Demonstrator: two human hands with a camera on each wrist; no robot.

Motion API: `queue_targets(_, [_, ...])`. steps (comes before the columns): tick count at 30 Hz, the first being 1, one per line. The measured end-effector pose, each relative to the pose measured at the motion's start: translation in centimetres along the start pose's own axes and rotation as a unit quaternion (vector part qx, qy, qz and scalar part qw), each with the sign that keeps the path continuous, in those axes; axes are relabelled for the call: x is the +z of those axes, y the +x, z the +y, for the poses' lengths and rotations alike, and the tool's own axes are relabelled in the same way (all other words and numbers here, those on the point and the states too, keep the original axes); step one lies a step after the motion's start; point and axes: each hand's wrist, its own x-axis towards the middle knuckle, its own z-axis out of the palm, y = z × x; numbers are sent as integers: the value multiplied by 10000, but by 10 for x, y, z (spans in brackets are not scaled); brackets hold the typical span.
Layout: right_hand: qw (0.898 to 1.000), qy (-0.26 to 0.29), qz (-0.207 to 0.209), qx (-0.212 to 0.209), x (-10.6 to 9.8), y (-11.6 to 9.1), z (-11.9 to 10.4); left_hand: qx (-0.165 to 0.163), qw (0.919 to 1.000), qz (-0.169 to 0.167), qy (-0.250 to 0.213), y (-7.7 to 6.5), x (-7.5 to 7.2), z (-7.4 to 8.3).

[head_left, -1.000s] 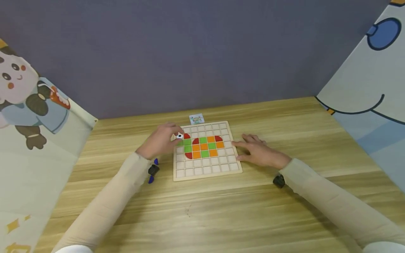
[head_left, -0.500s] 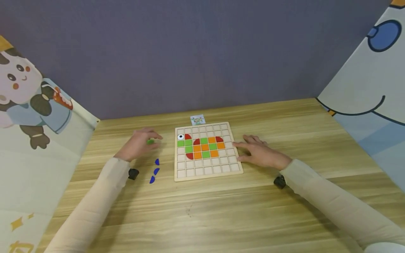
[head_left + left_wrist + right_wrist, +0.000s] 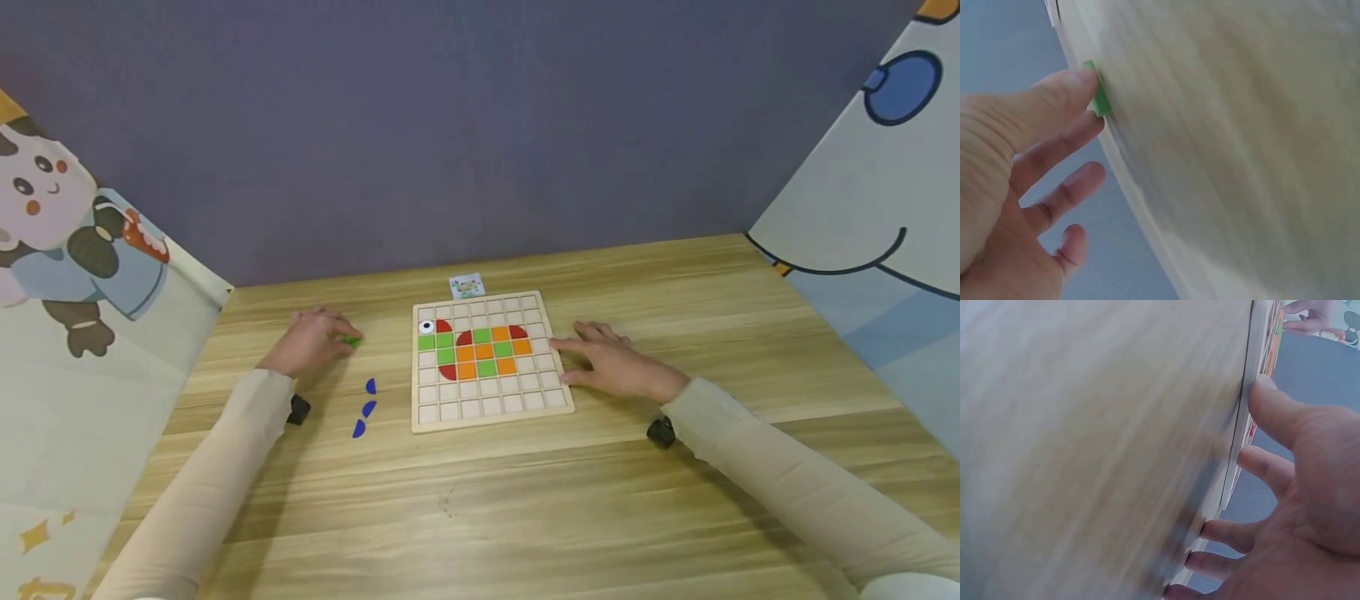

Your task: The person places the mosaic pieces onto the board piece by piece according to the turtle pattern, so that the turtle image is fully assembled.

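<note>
A wooden grid board (image 3: 491,408) lies in the middle of the table, with a pattern of green, orange and red tiles (image 3: 483,350) and a white eye tile (image 3: 426,327) at its upper left. My left hand (image 3: 318,337) is on the table left of the board. One fingertip touches a small green tile (image 3: 351,341), seen close up in the left wrist view as the green tile (image 3: 1099,94), and the other fingers are spread. My right hand (image 3: 596,354) lies flat against the board's right edge (image 3: 1252,394) and holds nothing.
Three blue tiles (image 3: 367,408) lie in a row between the left hand and the board. A small picture card (image 3: 466,285) stands behind the board. Cartoon-printed panels (image 3: 90,275) wall in both sides, and a purple wall closes the back.
The left hand left the white eye tile at the board's upper left corner, moved left off the board, and now rests on the green tile. The right hand has stayed put.
</note>
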Motion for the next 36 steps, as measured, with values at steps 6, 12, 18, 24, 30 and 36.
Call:
queue_targets(6, [10000, 16, -1, -20, 0, 0, 0, 98, 9996, 187, 165, 4, 5, -4])
queue_targets(12, [10000, 20, 4, -9, 1, -1, 0, 215, 9989, 271, 315, 6, 8, -2])
queue_targets(18, [10000, 41, 30, -11, 1, -1, -1, 556, 9954, 627, 469, 5, 7, 11])
queue_targets(24, [10000, 2, 66, -10, 0, -2, -2, 847, 9920, 861, 376, 9, 5, 34])
queue_targets(30, [9999, -33, 98, -10, 0, -3, -2, 1123, 9889, 892, 377, 16, 5, 62])
queue_targets(36, [9999, -93, 100, -34, 1, -2, -2, 1368, 9861, 907, 244, 21, 6, 86])
